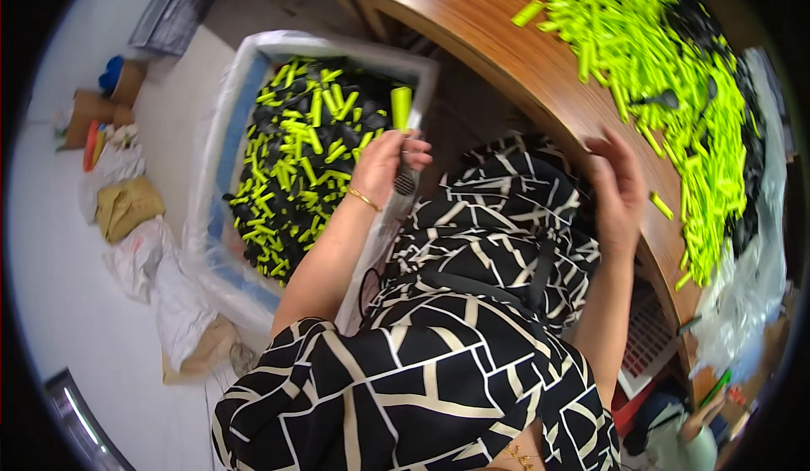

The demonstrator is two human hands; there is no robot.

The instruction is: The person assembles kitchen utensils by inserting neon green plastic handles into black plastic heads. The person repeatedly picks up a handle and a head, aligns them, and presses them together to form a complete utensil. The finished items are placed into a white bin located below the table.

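Note:
My left hand (386, 163) is closed around a part with a yellow-green cap and a black ribbed grip (402, 134), held over the edge of a white crate (232, 117) full of black and yellow-green parts (295, 155). My right hand (620, 193) hangs at the edge of the wooden table (506, 41), fingers loosely curled, with nothing visible in it. A big heap of yellow-green tubes and black pieces (666, 75) lies on the table just beyond that hand. My lap in black-and-white patterned cloth sits between both arms.
The crate is lined with clear plastic and stands on the pale floor at my left. Crumpled bags and cardboard pieces (126, 209) lie further left. A grey tray (173, 11) rests at the top left. Plastic sheeting (747, 294) hangs off the table's right end.

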